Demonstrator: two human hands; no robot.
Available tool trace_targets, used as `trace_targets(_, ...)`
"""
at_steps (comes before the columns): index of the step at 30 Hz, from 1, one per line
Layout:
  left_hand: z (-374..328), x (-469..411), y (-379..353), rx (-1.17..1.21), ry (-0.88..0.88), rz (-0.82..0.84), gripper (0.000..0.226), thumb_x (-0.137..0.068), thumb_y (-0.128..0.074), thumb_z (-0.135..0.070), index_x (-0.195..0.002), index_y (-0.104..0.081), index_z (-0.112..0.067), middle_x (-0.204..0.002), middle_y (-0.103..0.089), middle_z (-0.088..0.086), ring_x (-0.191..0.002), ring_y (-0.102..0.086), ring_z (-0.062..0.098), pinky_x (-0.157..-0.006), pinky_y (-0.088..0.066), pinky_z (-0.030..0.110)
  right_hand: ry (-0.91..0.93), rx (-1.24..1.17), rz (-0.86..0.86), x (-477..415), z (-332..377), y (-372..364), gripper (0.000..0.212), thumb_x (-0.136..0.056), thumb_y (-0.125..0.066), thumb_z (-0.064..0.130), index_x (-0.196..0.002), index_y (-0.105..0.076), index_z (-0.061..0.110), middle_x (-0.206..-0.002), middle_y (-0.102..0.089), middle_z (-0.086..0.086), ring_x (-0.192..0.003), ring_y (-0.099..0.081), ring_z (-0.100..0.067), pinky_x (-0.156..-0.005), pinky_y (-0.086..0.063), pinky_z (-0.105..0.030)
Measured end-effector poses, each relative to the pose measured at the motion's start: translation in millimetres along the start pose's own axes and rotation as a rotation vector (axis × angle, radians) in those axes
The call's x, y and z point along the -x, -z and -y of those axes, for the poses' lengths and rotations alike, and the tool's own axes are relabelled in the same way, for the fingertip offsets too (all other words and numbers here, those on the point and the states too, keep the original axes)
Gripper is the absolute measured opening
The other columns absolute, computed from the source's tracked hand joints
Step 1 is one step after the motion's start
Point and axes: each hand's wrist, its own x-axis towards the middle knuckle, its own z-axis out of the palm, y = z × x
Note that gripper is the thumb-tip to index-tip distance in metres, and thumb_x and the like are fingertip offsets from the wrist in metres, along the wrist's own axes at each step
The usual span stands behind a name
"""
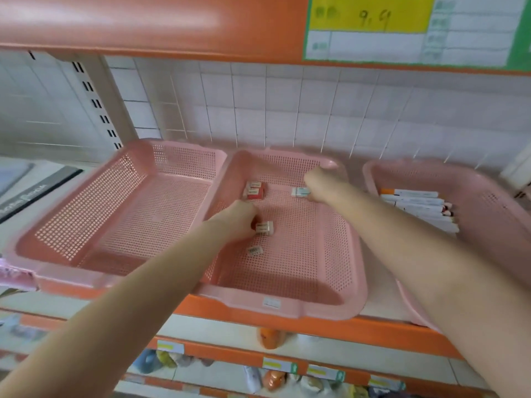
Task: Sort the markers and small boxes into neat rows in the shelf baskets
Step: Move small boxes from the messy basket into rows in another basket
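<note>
Head view, centre of the frame: we see a small white box [264, 227] lying on the mesh floor of the middle pink perforated plastic basket [344, 248]. The left hand [235, 222] has its fingers curled round it, pinching its near end. Just below it lies a barcoded small box [255, 250], apart from the hand. Above the hand, towards the back of the same basket, a pair of red-and-white small boxes [255, 191] sit side by side and touching. To their right is a white-and-teal small box [300, 191]. The right hand [319, 182] is against it, knuckles towards us, and we cannot tell whether it grips the box or only touches it.

At the right of the frame, white-barrelled markers [416, 208] lie in a row in the right pink basket [488, 202]. The left pink basket [115, 219] stands at centre left. All three rest on an orange metal shelf edge [373, 330], before a white tiled wall [287, 110]. A yellow price card [367, 15] hangs at upper right.
</note>
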Motion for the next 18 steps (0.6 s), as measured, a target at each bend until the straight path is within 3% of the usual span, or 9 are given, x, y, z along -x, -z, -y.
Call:
trace_targets(4, 0, -4, -1, 0.014, 0.007, -0.008, 0.018, -0.086, -0.059, -0.011, -0.103, -0.067, -0.014, -0.100, -0.067, 0.002, -0.093, -0.062, 0.017, -0.080, -0.048, 0.023, -0.020, -0.080, 0.056, -13, -1, -8, 0.025, -0.091, -0.045, 0.010, -0.109, -0.061, 0.004, -0.107, -0.061, -0.017, -0.101, -0.058, -0.035, -0.072, -0.035, -0.030)
trace_targets(10, -4, -9, -7, 0.009, 0.007, -0.028, 0.021, -0.084, -0.056, -0.010, -0.102, -0.066, -0.012, -0.100, -0.067, 0.007, -0.095, -0.063, 0.021, -0.083, -0.050, 0.029, -0.035, 0.057, 0.032, -11, -4, -5, 0.013, -0.087, -0.060, 0.010, -0.099, -0.065, 0.008, -0.069, -0.046, 0.000, -0.080, -0.058, -0.025, -0.066, -0.037, -0.025)
trace_targets(14, -3, -8, -9, 0.005, 0.006, -0.046, 0.022, -0.083, -0.057, -0.010, -0.102, -0.068, -0.012, -0.099, -0.067, 0.007, -0.095, -0.062, 0.022, -0.083, -0.050, 0.030, -0.042, 0.032, 0.060, -12, -1, -3, 0.017, -0.090, -0.054, 0.006, -0.105, -0.063, 0.003, -0.081, -0.049, -0.007, -0.087, -0.059, -0.028, -0.067, -0.037, -0.027)
trace_targets(18, -3, -6, -9, 0.021, 0.010, -0.048, 0.020, -0.084, -0.060, -0.012, -0.101, -0.068, -0.014, -0.100, -0.067, 0.005, -0.095, -0.062, 0.020, -0.080, -0.049, 0.025, -0.025, 0.014, 0.144, -1, 4, 3, 0.009, -0.093, -0.051, 0.008, -0.095, -0.060, 0.008, -0.075, -0.048, -0.007, -0.084, -0.056, -0.027, -0.063, -0.038, -0.024)
